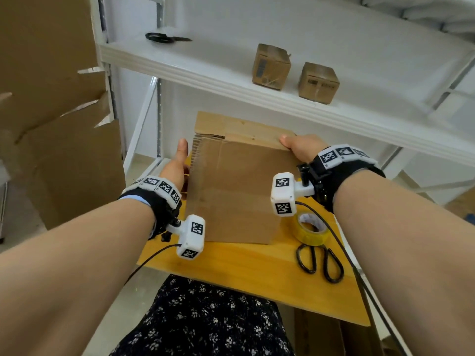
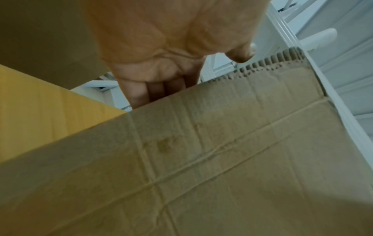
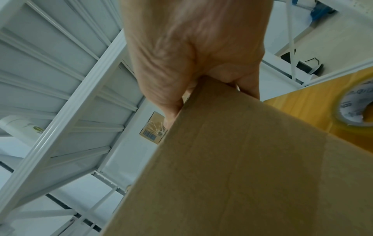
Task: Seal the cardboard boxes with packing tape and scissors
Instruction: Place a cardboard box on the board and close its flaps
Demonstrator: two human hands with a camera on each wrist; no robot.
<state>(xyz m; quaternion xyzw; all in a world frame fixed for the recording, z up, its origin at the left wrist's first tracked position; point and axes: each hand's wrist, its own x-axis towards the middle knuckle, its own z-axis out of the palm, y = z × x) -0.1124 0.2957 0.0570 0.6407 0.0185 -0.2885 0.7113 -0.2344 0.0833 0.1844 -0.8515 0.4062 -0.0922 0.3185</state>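
Large sheets of plain brown cardboard (image 1: 51, 124) lean at the far left, edges torn. The left hand (image 1: 174, 165) lies beside the cardboard box's (image 1: 236, 186) left side, thumb up, fingers straight and reaching down behind the corrugated, ridged flap edge; whether the palm touches the box is hard to tell. The creased, matte box stands on the smooth yellow wooden worktop (image 1: 244, 268), under a white metal shelf (image 1: 231, 80) carrying black scissors (image 1: 164, 38) and two small taped cartons (image 1: 295, 73). The right hand (image 1: 303, 147) clamps the box's far right top corner, thumb on top, fingers down the side. Right of the box lie a glossy yellowish roll of packing tape (image 1: 312, 231) and black loop-handled scissors on the worktop (image 1: 320, 263).
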